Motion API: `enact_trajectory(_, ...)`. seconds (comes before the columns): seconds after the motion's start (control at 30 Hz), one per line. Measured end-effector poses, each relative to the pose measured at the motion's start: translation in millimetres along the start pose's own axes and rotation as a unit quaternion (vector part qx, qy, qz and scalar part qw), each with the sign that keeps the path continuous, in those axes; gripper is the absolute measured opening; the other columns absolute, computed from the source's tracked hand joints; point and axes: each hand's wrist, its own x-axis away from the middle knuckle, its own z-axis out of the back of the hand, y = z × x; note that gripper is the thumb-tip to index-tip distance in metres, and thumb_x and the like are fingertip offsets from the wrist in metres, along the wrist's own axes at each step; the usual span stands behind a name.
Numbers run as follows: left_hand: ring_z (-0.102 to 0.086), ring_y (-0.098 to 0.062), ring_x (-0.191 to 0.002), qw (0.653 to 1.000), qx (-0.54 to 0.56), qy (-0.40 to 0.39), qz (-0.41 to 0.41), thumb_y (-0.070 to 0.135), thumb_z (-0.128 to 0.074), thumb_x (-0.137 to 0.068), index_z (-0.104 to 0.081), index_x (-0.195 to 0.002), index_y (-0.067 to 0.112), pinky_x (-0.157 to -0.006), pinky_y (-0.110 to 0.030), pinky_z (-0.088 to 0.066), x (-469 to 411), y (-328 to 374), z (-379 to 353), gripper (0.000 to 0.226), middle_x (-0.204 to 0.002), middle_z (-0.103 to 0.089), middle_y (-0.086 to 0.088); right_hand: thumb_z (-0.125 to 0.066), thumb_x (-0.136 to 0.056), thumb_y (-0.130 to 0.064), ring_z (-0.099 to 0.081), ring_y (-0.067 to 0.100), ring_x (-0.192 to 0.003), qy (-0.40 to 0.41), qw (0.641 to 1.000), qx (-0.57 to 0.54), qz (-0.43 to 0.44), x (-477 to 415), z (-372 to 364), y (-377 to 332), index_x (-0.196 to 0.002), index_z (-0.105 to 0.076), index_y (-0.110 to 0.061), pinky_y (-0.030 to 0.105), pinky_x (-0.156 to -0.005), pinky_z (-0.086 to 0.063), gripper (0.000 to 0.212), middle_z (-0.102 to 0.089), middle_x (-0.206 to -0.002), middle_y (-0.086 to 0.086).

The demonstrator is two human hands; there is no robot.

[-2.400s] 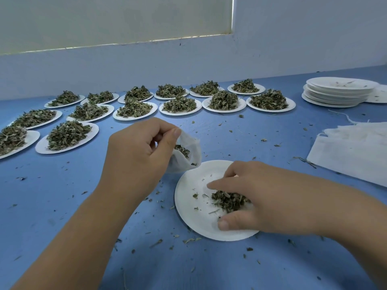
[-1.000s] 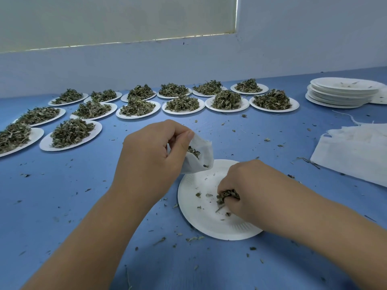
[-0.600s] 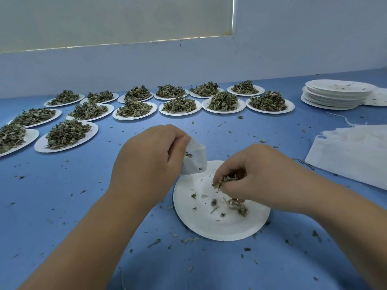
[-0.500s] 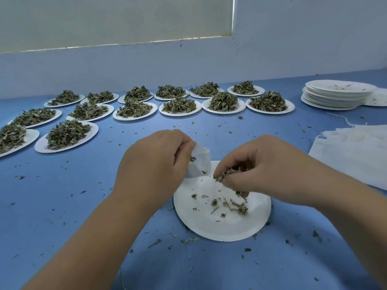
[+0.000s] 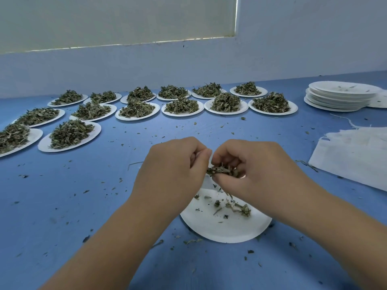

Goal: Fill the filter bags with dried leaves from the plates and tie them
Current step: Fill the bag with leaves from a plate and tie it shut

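We see the right hand [image 5: 255, 170] closed in a pinch, thumb below and curled fingers above, on a small clump of dried leaves [image 5: 222, 171], which it holds up off the plate and right against the tips of the left hand [image 5: 173, 172]. The left hand is curled too, thumb pressed to forefinger, gripping the filter bag. We can make out almost nothing of that bag, since the left hand's knuckles hide it. The two hands touch at the fingertips, with the clump between them. Directly beneath them lies a white paper plate [image 5: 226, 231] on the blue table [image 5: 104, 206]. It is nearly bare, and only a few leaf scraps [image 5: 240, 209] remain near its middle. Crumbs of leaf are scattered over the table all around. Farther off, to the left and along the back, we count many heaped plates [image 5: 182, 105] in rows, each carrying a mound of green-grey leaves. At the far right stands a stack of empty plates [image 5: 339, 97], and nearer, at the right edge, lies a flat pile of white bags [image 5: 356, 155] with loose strings. Behind everything rises a pale wall [image 5: 293, 49].
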Motion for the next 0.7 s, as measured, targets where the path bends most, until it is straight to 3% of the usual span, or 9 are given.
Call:
enact_trajectory(0.27,-0.054,-0.008,-0.067,0.999,0.028,0.004,0.018,0.03,-0.062,-0.085,-0.072,-0.077,0.026,-0.058,-0.022,-0.041,0.5,1.1,-1.4,0.014,-0.06,-0.061,0.008,-0.068,-0.08,-0.028,-0.054,-0.003,-0.076,0.019,0.998,0.057,0.013,3.1,-8.0,-4.9,-0.084,-0.052,-0.038,0.016,-0.066,-0.044,0.02,-0.06,-0.077,-0.017)
enact_trajectory(0.37,-0.054,-0.007,-0.066,0.999,0.03,0.005,0.019,0.027,-0.065,-0.086,-0.072,-0.076,0.027,-0.058,-0.021,-0.041,1.2,2.9,-1.9,0.012,-0.06,-0.06,0.008,-0.07,-0.078,-0.026,-0.052,-0.003,-0.076,0.038,0.997,0.064,0.018,3.6,-8.4,-6.0,-0.088,-0.054,-0.035,0.015,-0.067,-0.042,0.02,-0.056,-0.079,-0.017)
enact_trajectory(0.47,-0.054,-0.005,-0.064,0.999,0.035,0.002,0.021,0.028,-0.066,-0.087,-0.072,-0.076,0.028,-0.056,-0.017,-0.04,1.8,3.8,-2.0,0.012,-0.066,-0.06,0.011,-0.072,-0.076,-0.024,-0.053,0.003,-0.079,0.043,0.997,0.059,0.021,3.7,-7.2,-6.4,-0.09,-0.056,-0.031,0.024,-0.072,-0.045,0.022,-0.055,-0.087,-0.014)
enact_trajectory(0.6,-0.053,-0.001,-0.062,0.999,0.04,0.002,0.021,0.028,-0.066,-0.086,-0.073,-0.077,0.029,-0.055,-0.012,-0.039,1.9,4.9,-0.4,0.011,-0.071,-0.061,0.015,-0.075,-0.075,-0.021,-0.057,0.001,-0.082,0.039,0.999,0.014,0.018,4.4,-2.6,-4.7,-0.088,-0.059,-0.031,0.02,-0.073,-0.045,0.023,-0.057,-0.09,-0.015)
enact_trajectory(0.7,-0.053,0.003,-0.061,0.998,0.05,0.003,0.033,0.028,-0.066,-0.085,-0.072,-0.076,0.029,-0.056,-0.007,-0.037,1.9,6.1,0.2,0.012,-0.071,-0.061,0.017,-0.072,-0.079,-0.015,-0.06,0.004,-0.08,0.05,0.998,0.013,0.029,4.0,-3.1,-4.6,-0.084,-0.061,-0.028,0.024,-0.074,-0.049,0.018,-0.058,-0.088,-0.013)
